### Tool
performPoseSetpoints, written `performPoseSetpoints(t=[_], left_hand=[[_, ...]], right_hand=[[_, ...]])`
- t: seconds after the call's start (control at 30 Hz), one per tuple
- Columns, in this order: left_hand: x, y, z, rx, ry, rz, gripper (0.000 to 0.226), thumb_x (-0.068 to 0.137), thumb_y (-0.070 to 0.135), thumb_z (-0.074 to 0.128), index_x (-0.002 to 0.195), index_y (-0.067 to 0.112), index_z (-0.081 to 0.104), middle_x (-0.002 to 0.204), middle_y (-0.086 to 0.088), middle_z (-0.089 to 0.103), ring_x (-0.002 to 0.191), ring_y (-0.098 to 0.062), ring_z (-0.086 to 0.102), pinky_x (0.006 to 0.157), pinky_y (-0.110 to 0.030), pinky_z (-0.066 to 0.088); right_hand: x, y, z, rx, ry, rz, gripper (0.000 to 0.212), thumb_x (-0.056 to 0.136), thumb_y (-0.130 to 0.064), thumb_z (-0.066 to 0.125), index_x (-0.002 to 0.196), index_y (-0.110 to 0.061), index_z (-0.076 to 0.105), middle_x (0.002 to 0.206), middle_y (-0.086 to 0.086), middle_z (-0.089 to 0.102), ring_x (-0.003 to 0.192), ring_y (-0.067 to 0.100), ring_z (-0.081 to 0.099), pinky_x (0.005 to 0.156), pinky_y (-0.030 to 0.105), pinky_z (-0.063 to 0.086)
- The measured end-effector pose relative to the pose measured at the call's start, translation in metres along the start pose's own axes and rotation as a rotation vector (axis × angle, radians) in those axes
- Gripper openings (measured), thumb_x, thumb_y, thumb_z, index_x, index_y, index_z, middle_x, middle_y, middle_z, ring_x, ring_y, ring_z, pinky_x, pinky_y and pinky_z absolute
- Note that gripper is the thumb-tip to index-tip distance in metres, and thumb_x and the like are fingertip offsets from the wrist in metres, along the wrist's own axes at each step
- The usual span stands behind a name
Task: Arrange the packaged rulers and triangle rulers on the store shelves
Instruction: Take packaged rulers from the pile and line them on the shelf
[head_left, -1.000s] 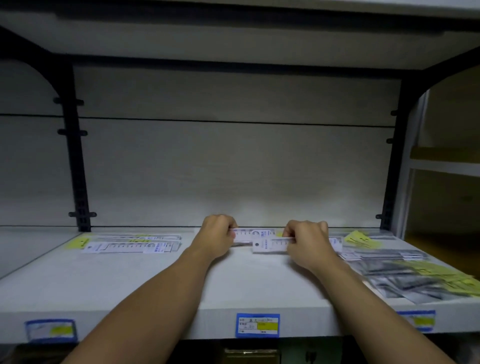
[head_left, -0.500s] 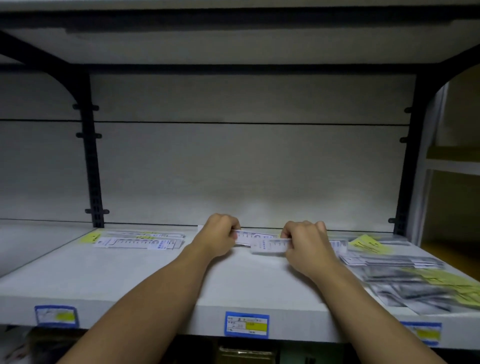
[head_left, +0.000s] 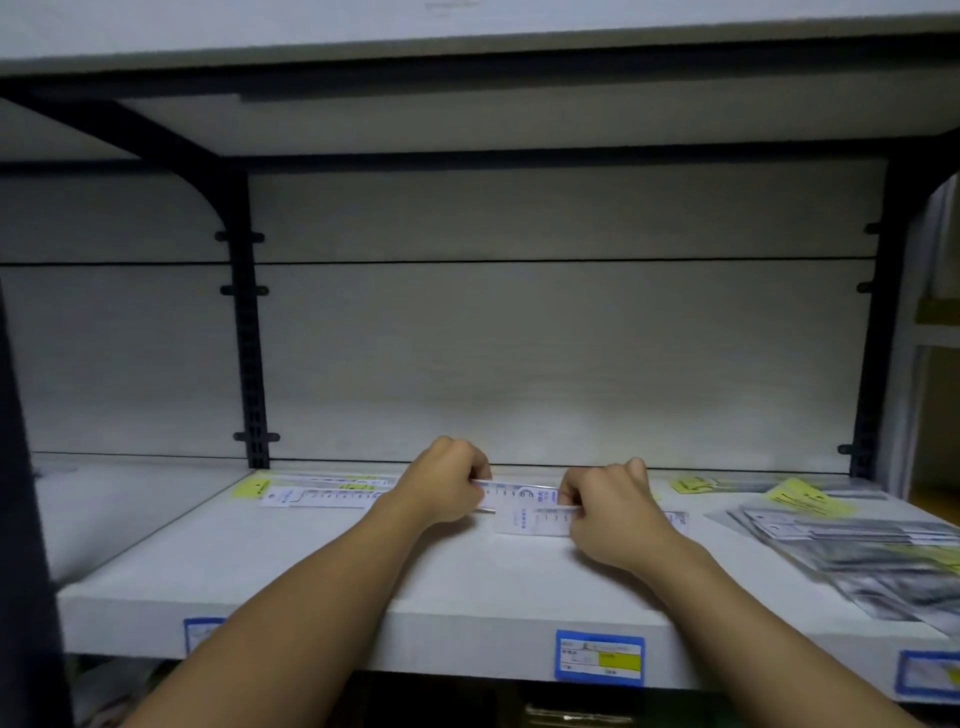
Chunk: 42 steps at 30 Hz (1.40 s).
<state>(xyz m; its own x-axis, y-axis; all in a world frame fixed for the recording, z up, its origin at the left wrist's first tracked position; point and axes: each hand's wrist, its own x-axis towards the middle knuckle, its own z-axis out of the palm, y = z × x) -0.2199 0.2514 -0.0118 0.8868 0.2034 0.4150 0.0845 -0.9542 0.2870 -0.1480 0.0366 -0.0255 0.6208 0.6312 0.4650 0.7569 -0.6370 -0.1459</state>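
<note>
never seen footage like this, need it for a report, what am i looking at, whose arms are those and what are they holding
There is no machine here. A camera worn on a person's head looks forward and down at their own bare arms. The left hand and right hand each grip white packaged rulers over the middle of a white store shelf. More packaged white rulers lie flat at back left, and clear shiny packets with yellow cards are piled on the right. Blue and yellow price labels sit on the shelf's front edge.

White shelf (head_left: 322, 577) carries packaged rulers (head_left: 324, 496) and, seemingly, triangle rulers (head_left: 852, 545).
</note>
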Motion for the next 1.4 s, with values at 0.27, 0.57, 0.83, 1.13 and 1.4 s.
performPoseSetpoints(t=[0.27,0.57,0.83,1.13,1.4], left_hand=[[-0.020,-0.076,-0.045,-0.020,0.006,0.005,0.024,0.075,0.004,0.055,0.064,0.025,0.061,0.072,0.003,0.062,0.075,-0.016,0.053,0.065,-0.024,0.042],[-0.034,-0.144,-0.086,-0.064,0.126,-0.018,0.031,0.075,0.001,0.048,0.084,0.016,0.073,0.086,-0.005,0.072,0.086,-0.026,0.062,0.070,-0.029,0.049],[-0.047,-0.178,-0.088,-0.105,0.052,-0.078,0.039,0.072,0.001,0.043,0.087,0.015,0.077,0.092,0.001,0.072,0.089,-0.018,0.064,0.081,-0.030,0.055],[-0.054,-0.193,-0.078,-0.061,-0.001,-0.002,0.026,0.086,0.016,0.062,0.105,0.024,0.077,0.096,0.011,0.056,0.097,-0.011,0.052,0.094,-0.029,0.040],[-0.051,-0.204,-0.085,-0.230,0.455,-0.242,0.053,0.078,-0.007,0.045,0.117,0.022,0.068,0.124,0.002,0.059,0.115,-0.021,0.052,0.097,-0.029,0.027]], right_hand=[[0.015,-0.072,0.009,-0.055,0.069,0.049,0.027,0.073,-0.007,0.045,0.085,-0.029,0.055,0.082,-0.009,0.064,0.086,0.021,0.048,0.080,0.033,0.022],[0.049,-0.141,0.021,0.095,0.204,0.048,0.032,0.068,0.002,0.046,0.082,-0.022,0.062,0.071,-0.009,0.060,0.077,0.021,0.051,0.083,0.031,0.030],[0.079,-0.177,0.035,0.251,0.288,0.063,0.031,0.066,0.007,0.048,0.076,-0.017,0.065,0.069,-0.001,0.064,0.078,0.029,0.058,0.071,0.028,0.036],[0.104,-0.202,0.050,0.364,0.238,0.110,0.033,0.070,0.007,0.046,0.072,-0.021,0.062,0.068,-0.006,0.063,0.077,0.024,0.058,0.064,0.028,0.041],[0.111,-0.223,0.058,0.368,0.138,0.087,0.031,0.072,0.005,0.047,0.079,-0.018,0.066,0.077,0.001,0.068,0.080,0.025,0.061,0.068,0.029,0.046]])
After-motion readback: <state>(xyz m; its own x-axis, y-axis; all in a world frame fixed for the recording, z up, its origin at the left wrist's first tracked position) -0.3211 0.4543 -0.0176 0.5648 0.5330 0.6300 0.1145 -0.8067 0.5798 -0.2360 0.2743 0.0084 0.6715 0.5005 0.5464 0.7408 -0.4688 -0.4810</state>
